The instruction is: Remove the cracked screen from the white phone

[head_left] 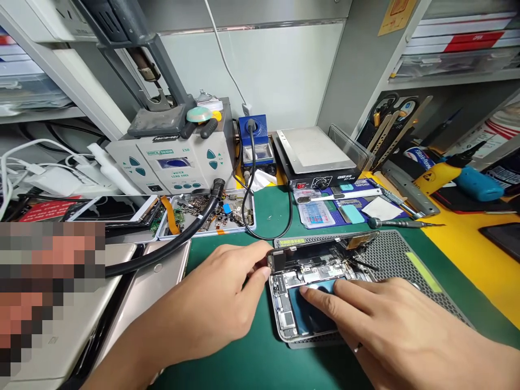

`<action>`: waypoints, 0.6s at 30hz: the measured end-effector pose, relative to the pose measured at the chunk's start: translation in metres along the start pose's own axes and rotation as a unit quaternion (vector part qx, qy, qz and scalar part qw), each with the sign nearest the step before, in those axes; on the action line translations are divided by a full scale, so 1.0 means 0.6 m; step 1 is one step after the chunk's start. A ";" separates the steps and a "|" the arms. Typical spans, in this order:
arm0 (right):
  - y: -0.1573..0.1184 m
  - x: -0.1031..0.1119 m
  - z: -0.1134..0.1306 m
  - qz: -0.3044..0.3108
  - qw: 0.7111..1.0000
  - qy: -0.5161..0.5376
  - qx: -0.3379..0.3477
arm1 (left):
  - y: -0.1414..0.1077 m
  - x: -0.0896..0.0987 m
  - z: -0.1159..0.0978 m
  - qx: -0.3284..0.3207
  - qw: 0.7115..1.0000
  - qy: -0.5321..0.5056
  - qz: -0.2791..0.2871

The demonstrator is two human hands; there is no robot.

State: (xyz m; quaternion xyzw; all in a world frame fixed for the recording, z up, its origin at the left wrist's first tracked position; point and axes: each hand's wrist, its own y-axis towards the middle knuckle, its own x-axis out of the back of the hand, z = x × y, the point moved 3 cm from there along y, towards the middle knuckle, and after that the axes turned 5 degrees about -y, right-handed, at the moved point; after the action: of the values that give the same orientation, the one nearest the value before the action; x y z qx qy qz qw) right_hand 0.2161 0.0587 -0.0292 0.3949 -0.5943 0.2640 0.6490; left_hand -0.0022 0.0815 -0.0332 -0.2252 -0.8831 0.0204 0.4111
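Note:
An opened phone [286, 311] lies on a grey perforated mat [406, 276], its circuit parts and dark blue-green battery [304, 319] showing. Its screen [325, 246] is tilted up along the far side. My left hand [227, 292] pinches the screen's left end between thumb and fingers. Over the battery, my right hand [385, 319] rests with its fingertips on the surface; a small metallic tip shows below its fingers, and the rest of that item is hidden.
Behind are a grey hot-air station [174, 168], a parts tray [211, 214], a blue soldering stand [255, 141] and a heating plate [317, 157]. A black hose [174, 246] crosses the left. A screwdriver [402, 223] lies beyond the mat; bottles [439, 176] stand right.

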 end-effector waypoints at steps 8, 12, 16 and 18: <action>0.013 -0.016 0.019 0.010 0.998 -0.051 0.034 | 0.002 0.001 -0.002 -0.003 1.000 -0.013 0.000; 0.026 -0.022 0.025 -0.001 0.997 -0.065 0.045 | -0.001 0.000 -0.002 -0.009 1.000 -0.009 -0.014; 0.027 -0.032 0.020 0.005 0.997 -0.061 0.041 | -0.006 -0.001 -0.003 -0.033 0.999 -0.008 -0.024; 0.025 -0.038 0.017 0.019 0.998 -0.046 0.039 | -0.007 -0.001 -0.003 -0.037 0.999 -0.011 -0.029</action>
State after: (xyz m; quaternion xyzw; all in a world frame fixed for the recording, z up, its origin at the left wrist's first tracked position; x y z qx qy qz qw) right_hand 0.1947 0.0611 -0.0489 0.4198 -0.6202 0.2807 0.6002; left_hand -0.0025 0.0773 -0.0315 -0.2144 -0.8940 -0.0220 0.3929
